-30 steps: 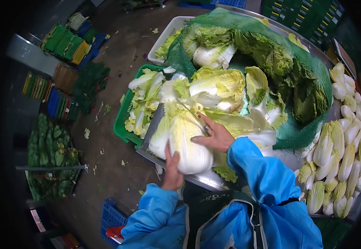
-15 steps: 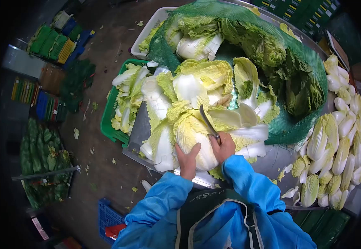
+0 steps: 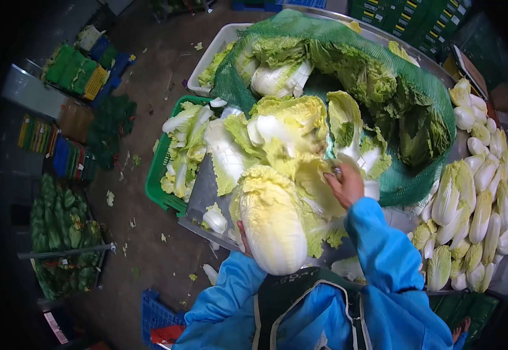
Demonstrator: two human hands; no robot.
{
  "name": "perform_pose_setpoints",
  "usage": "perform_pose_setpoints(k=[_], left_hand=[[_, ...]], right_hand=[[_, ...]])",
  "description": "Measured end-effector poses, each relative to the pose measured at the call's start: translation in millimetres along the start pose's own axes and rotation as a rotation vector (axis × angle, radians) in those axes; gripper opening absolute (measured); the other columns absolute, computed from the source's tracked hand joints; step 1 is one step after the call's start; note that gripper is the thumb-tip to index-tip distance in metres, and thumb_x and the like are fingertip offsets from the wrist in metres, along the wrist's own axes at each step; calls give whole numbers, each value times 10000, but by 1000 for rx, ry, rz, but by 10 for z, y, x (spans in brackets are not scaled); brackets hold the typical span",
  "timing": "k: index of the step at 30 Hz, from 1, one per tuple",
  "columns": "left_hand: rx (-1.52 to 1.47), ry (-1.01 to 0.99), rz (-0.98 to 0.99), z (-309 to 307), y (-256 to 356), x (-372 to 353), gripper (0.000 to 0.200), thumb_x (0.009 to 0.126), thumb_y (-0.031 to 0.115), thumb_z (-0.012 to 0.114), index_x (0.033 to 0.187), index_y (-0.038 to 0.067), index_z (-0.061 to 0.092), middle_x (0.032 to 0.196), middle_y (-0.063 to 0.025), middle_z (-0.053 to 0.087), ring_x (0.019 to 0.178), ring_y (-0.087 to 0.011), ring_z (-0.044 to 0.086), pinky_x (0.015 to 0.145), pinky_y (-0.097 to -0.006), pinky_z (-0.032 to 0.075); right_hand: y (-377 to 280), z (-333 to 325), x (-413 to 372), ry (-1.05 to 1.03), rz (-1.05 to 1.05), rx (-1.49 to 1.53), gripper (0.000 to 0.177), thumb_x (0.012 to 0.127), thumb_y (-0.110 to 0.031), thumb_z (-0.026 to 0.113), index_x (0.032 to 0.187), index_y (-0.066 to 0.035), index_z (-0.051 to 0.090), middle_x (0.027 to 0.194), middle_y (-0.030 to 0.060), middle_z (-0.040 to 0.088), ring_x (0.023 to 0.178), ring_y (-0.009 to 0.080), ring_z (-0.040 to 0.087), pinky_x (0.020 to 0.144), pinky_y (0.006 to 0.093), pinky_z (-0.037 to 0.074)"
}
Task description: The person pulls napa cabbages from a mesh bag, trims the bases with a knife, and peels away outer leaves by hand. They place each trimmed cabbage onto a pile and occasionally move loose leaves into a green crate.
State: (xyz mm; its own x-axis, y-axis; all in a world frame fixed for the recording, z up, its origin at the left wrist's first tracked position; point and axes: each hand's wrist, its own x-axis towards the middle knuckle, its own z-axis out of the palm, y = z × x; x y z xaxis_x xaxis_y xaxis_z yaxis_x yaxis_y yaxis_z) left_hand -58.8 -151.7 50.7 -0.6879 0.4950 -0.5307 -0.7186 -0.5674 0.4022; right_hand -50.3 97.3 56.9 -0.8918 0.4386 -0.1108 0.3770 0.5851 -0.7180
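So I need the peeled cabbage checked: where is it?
Head view, low centre: the peeled cabbage is at the near edge of the metal table, left hand under it.

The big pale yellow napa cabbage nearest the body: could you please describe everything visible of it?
The big pale yellow napa cabbage is a whole, tightly wrapped head: crinkled yellow-green leaves at its far end, smooth creamy ribs towards its rounded near end. It looks fresh and trimmed. It points lengthwise, its near end jutting past the edge of the steel table. The left hand, mostly hidden, holds its left side; loose leaves lie against its right.
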Motion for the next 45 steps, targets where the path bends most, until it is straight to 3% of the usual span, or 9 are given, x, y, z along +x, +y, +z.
perform_pose_setpoints(k=[6, 13, 27, 33, 34, 37, 39, 43, 45], left_hand=[[-278, -506, 90, 144, -166, 260, 678, 886, 536, 458, 1387, 104, 312, 1382, -151, 389, 1236, -302, 423, 1027, -456, 364], [337, 98, 130, 481, -481, 250, 944, 747, 11, 682, 1424, 88, 29, 1345, -147, 324, 1200, -258, 401, 1004, -376, 361], [590, 360, 354, 71, -890, 507, 944, 701, 61, 722, 1417, 40, 107, 1323, -173, 360, 1166, -277, 420, 985, -379, 360], [-45, -208, -224, -339, -329, 89, 1007, 661, 632, 660, 1423, 135, 228, 1367, -211, 378, 1237, -375, 404, 1019, -544, 345], [-204, -658, -393, -49, -218, 36, 1020, 627, 670, 660, 1412, 150, 268, 1382, -185, 370, 1218, -408, 412, 974, -654, 316], [-276, -697, -439, 411, -32, -179, 1002, 647, 714, 605, 1413, 163, 267, 1392, -177, 360, 1203, -433, 414, 932, -742, 254], [-434, -337, -444, 557, -56, -224, 970, 696, 709, 558, 1428, 171, 218, 1394, -205, 339, 1222, -421, 397, 892, -780, 240], [-362, -527, -447, 614, -107, -140, 914, 761, 685, 499, 1434, 149, 190, 1410, -189, 325, 1265, -382, 359, 983, -694, 244], [207, -327, -202, 398, -96, -155, 802, 825, 542, 547, 1412, 89, 240, 1410, -134, 334, 1268, -317, 379, 1039, -529, 318]], right_hand=[[-441, -144, -644, -188, 192, 570, 438, 789, -271, 677, 1072, 54, 597, 861, 54, 648, 743, 104, 573, 606, 271, 465], [5, 137, -510, -100, 244, 639, 443, 776, -368, 689, 1026, -5, 640, 796, 120, 659, 683, 168, 607, 643, 305, 477], [541, 623, -141, 285, 194, 162, 276, 796, -307, 640, 814, -33, 612, 709, 208, 618, 670, 393, 597, 605, 451, 460], [333, 41, 143, 132, 136, 281, 295, 797, -302, 637, 901, -27, 640, 705, 197, 628, 655, 359, 612, 619, 419, 477], [313, -82, 207, 125, 97, 252, 317, 802, -302, 631, 956, -25, 638, 703, 190, 631, 646, 343, 616, 622, 405, 483], [181, -372, 240, 285, -21, 98, 412, 812, -350, 629, 1068, -28, 604, 699, 176, 636, 639, 300, 622, 640, 394, 487], [11, -475, -38, 237, -24, 189, 535, 802, -429, 638, 1143, -23, 563, 665, 128, 621, 553, 207, 591, 547, 351, 479], [-287, -332, -672, -423, 308, 1216, 506, 841, -469, 609, 1055, -11, 588, 627, 29, 569, 407, 57, 456, 351, 209, 328], [-170, -219, -659, -288, 415, 1249, 419, 831, -359, 660, 1025, 7, 594, 744, 59, 635, 526, 83, 560, 463, 229, 444]])
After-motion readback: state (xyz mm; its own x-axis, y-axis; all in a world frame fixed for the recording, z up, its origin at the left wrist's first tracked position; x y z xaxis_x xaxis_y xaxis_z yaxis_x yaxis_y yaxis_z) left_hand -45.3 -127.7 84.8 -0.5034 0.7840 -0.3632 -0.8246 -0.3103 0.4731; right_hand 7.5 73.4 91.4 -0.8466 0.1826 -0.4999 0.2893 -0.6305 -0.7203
